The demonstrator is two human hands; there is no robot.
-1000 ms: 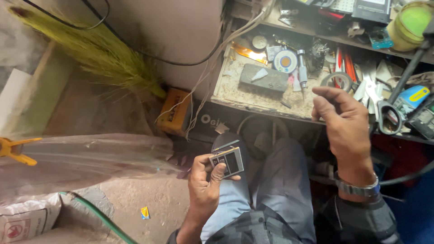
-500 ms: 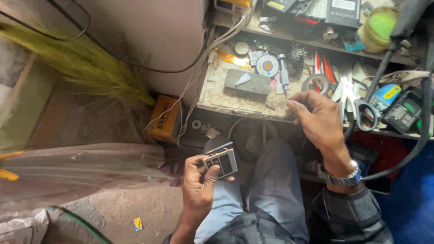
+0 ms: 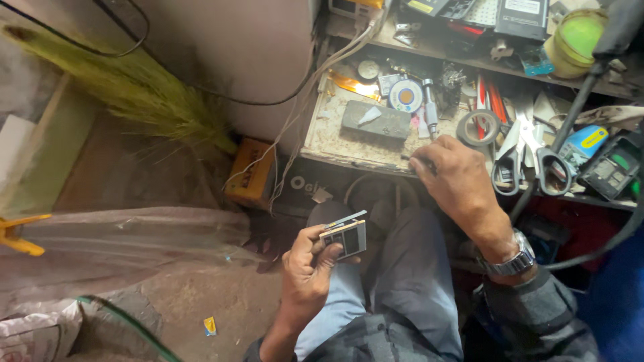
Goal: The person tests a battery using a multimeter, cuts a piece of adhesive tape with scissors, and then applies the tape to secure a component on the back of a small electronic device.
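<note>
This is a small, cramped repair workshop. Just beyond the right hand's grip (image 3: 451,175) lies a dusty, scarred worktop (image 3: 329,137) strewn with scissors (image 3: 530,151), a roll of tape (image 3: 477,127), a solder spool (image 3: 406,95), red-handled tools (image 3: 488,100) and a grey block (image 3: 376,119). A cluttered shelf (image 3: 469,60) runs above it. Left of the grip, loose cables (image 3: 295,114) hang over a yellow battery (image 3: 251,175), near a grass broom (image 3: 127,87).

Grimy workbench (image 3: 335,137) carries grey block (image 3: 376,119), solder spool (image 3: 406,96), tape roll (image 3: 477,127), scissors (image 3: 530,151), right hand (image 3: 456,177) at edge.
</note>
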